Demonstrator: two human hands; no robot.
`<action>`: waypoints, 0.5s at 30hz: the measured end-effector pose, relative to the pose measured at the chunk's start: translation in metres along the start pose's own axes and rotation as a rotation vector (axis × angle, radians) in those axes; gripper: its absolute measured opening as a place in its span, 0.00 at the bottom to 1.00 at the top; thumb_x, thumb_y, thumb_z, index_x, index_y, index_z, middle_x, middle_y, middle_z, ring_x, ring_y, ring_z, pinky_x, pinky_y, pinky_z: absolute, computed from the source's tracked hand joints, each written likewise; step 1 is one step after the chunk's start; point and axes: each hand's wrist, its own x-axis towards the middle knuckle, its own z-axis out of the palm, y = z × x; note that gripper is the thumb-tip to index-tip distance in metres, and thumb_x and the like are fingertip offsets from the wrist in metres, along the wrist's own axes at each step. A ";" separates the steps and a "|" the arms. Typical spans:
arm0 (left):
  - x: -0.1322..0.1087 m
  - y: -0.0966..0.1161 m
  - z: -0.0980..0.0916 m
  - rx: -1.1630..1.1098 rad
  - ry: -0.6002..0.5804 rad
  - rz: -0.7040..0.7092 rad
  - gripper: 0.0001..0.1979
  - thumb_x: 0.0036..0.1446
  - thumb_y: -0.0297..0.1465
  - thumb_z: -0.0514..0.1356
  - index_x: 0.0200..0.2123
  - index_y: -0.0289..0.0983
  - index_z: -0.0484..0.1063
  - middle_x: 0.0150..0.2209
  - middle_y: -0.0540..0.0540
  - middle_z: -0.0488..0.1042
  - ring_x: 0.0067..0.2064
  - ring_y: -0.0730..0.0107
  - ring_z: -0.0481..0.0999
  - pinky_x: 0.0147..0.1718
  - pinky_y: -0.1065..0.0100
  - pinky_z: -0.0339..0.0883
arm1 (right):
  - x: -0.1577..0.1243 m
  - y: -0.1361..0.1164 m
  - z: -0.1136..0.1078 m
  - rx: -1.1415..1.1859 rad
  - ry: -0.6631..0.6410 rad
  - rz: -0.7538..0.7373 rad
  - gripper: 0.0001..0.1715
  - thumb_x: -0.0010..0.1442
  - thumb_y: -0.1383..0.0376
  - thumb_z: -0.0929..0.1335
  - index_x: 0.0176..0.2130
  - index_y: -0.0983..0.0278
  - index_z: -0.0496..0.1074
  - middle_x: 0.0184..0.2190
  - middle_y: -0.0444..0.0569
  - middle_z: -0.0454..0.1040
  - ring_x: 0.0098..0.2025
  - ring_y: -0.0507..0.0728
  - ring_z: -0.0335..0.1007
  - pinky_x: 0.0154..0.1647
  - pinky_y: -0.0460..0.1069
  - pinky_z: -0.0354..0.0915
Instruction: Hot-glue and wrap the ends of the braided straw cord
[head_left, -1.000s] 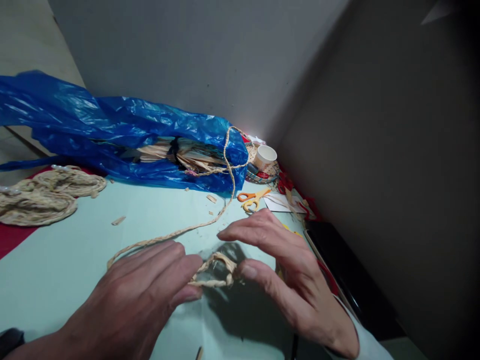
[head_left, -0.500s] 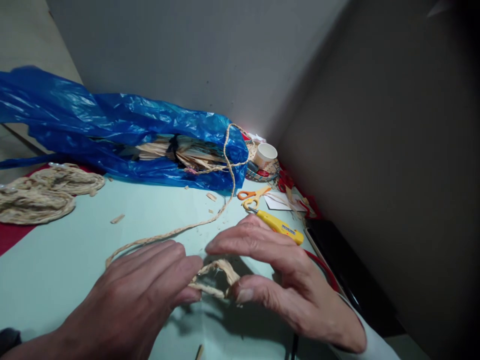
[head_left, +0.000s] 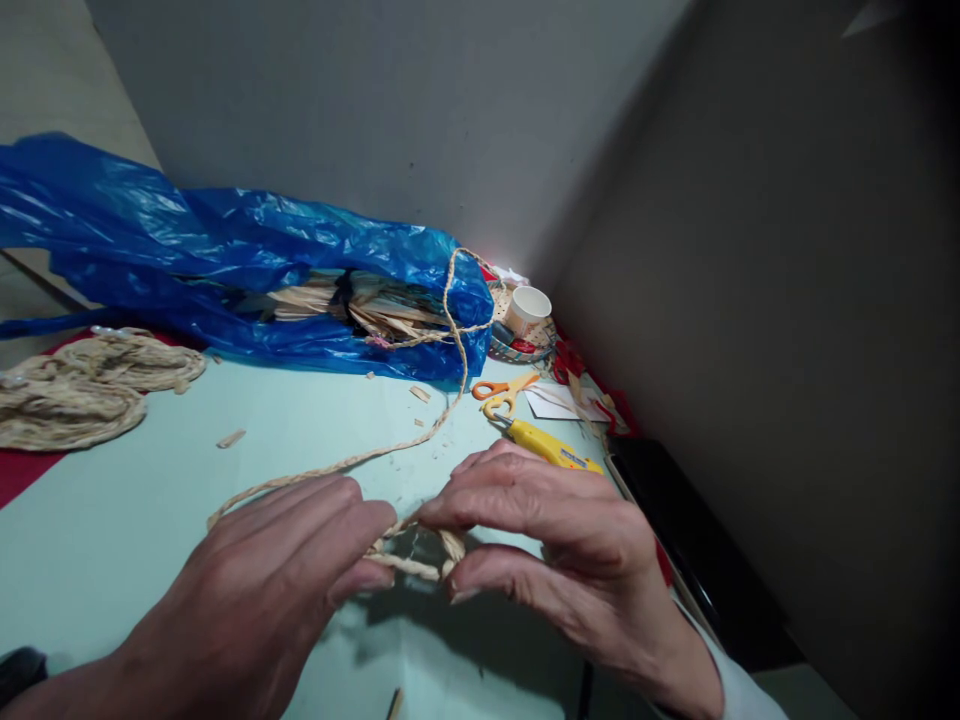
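A thin braided straw cord (head_left: 352, 462) runs across the pale green table (head_left: 120, 520) from a blue plastic bag (head_left: 225, 270) to my hands. My left hand (head_left: 285, 580) pinches the cord's coiled end (head_left: 411, 555) from the left. My right hand (head_left: 555, 550) pinches the same small coil from the right, thumb below and fingers bent over it. Both hands rest low over the table's near middle, fingertips almost meeting.
Dried straw strips (head_left: 375, 305) stick out of the bag. Bundles of braided cord (head_left: 82, 390) lie at the left on red cloth. Orange scissors (head_left: 504, 392), a yellow cutter (head_left: 551, 447), a white cup (head_left: 527, 310) in a small basket and paper scraps sit by the wall corner.
My right hand's fingers have curled down and closed over the coil, moving left toward my left hand. The coil has been squeezed smaller. The yellow cutter came into view behind my right hand.
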 end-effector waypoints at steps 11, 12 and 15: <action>0.002 -0.001 -0.002 0.031 -0.016 0.015 0.13 0.73 0.34 0.45 0.37 0.45 0.66 0.28 0.53 0.70 0.28 0.65 0.69 0.31 0.64 0.60 | 0.001 -0.005 0.003 -0.134 0.010 -0.060 0.14 0.63 0.66 0.75 0.47 0.73 0.79 0.37 0.53 0.84 0.48 0.57 0.81 0.57 0.47 0.71; 0.002 -0.002 -0.002 0.029 -0.017 0.017 0.13 0.73 0.34 0.46 0.37 0.44 0.66 0.27 0.53 0.70 0.28 0.65 0.69 0.31 0.63 0.60 | 0.000 -0.005 0.003 -0.136 0.015 -0.057 0.14 0.63 0.67 0.75 0.47 0.73 0.79 0.37 0.53 0.84 0.48 0.57 0.81 0.57 0.46 0.71; 0.002 -0.004 -0.001 0.001 -0.016 0.018 0.12 0.72 0.33 0.47 0.36 0.45 0.66 0.27 0.54 0.69 0.28 0.65 0.69 0.30 0.64 0.59 | -0.001 -0.005 0.006 -0.142 0.042 -0.045 0.13 0.63 0.68 0.75 0.47 0.73 0.79 0.36 0.52 0.84 0.47 0.56 0.81 0.57 0.46 0.71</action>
